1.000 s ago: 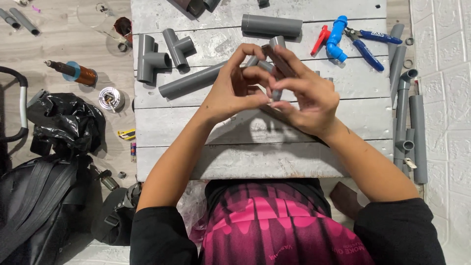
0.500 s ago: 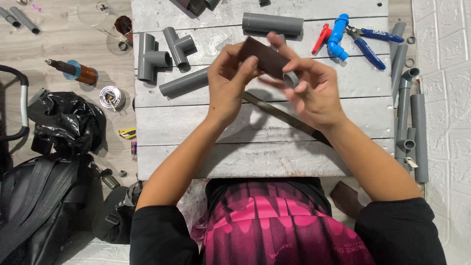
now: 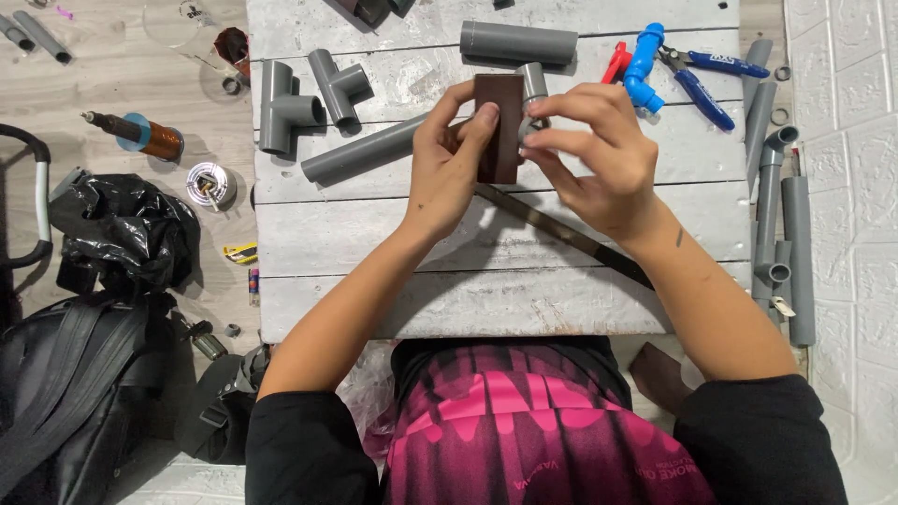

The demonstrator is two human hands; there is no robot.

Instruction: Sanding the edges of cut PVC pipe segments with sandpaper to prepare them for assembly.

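Both hands are raised over the white plank table (image 3: pixel 374 299). My left hand (image 3: pixel 447 173) pinches a dark brown rectangular sheet (image 3: pixel 498 126), held upright with the thumb on its face. My right hand (image 3: pixel 591 159) grips a short grey pipe piece (image 3: pixel 534 86), whose end sticks up just right of the sheet. Sheet and pipe touch between the fingertips. A long dark flat strip (image 3: pixel 571 238) lies on the table under my hands, partly hidden by my right forearm.
Two grey tee fittings (image 3: pixel 281 108) (image 3: pixel 337 86), a grey pipe (image 3: pixel 360 150) and a short pipe (image 3: pixel 519 42) lie on the table. A blue valve (image 3: pixel 642 65) and blue-handled pliers (image 3: pixel 700 86) sit at the right, near several pipes (image 3: pixel 781 196). Black bags (image 3: pixel 122 234) lie on the floor.
My hands have risen toward the table's far side. The brown sheet, tilted half a second ago, now stands upright against the pipe piece. The dark strip is uncovered.
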